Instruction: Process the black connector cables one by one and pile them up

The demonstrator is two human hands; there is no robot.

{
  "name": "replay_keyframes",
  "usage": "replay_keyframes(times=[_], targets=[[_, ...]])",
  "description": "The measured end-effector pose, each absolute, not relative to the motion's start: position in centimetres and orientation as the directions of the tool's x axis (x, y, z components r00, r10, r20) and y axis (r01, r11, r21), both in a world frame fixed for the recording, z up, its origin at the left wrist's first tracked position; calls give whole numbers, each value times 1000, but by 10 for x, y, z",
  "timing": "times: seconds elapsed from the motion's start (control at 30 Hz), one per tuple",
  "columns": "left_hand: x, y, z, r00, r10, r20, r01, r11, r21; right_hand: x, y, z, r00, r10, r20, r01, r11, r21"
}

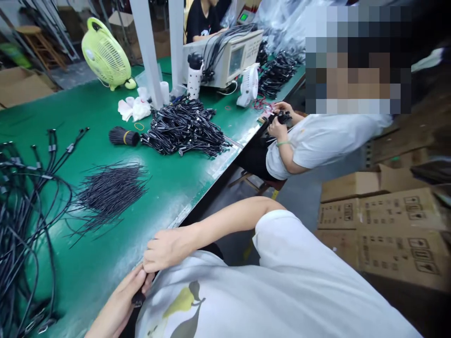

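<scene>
Black piece [138,299], 1, beside the worktop [176,188] edge: gripped by the left hand [127,290]; right hand [169,249] touching the left, its grip hidden. Handling advised: left firm, right fingers close, both steady near the worktop.

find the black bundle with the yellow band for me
In the head view, the black bundle lies on the green tabletop, left of centre, just left of the black cable heap and beyond the loose pile of thin black strands.
</scene>
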State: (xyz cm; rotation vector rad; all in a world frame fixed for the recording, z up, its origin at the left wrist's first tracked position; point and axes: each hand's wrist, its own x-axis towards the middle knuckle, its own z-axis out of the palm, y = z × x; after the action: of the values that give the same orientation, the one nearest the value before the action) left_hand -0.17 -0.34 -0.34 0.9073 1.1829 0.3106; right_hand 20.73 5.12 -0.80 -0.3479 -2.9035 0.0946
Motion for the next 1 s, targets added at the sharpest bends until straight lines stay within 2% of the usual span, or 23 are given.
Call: replay_keyframes(times=[0.1,0.23,0.37,0.47,0.53,0.63,0.7,0.83,1.0], targets=[[-1,-10,1,424,575,-700,180,704,687,207,51,-11,-945,156,286,153,988,-34],[6,-17,10,384,499,-776,82,819,568,206,51,-13,-943,92,319,95,995,-7],[10,-22,11,439,500,-746,-1,831,556,213,52,-4,-944,56,324,65,998,15],[9,-23,6,458,489,-742,30,826,562,220,51,3,-964,33,263,28,999,-21],[8,-21,3,482,490,-726,110,788,606,221,49,2,-979,86,186,68,993,-97],[9,-16,-1,465,553,-692,234,677,698,219,45,-3,-955,295,40,276,928,-249],[11,-13,0,445,594,-670,276,621,734,219,43,-6,-924,382,-19,368,874,-316],[15,-11,9,545,563,-622,218,621,753,223,41,-2,-949,313,32,285,899,-333],[11,-6,19,587,562,-583,76,678,731,226,49,-1,-935,293,197,241,938,-248]])
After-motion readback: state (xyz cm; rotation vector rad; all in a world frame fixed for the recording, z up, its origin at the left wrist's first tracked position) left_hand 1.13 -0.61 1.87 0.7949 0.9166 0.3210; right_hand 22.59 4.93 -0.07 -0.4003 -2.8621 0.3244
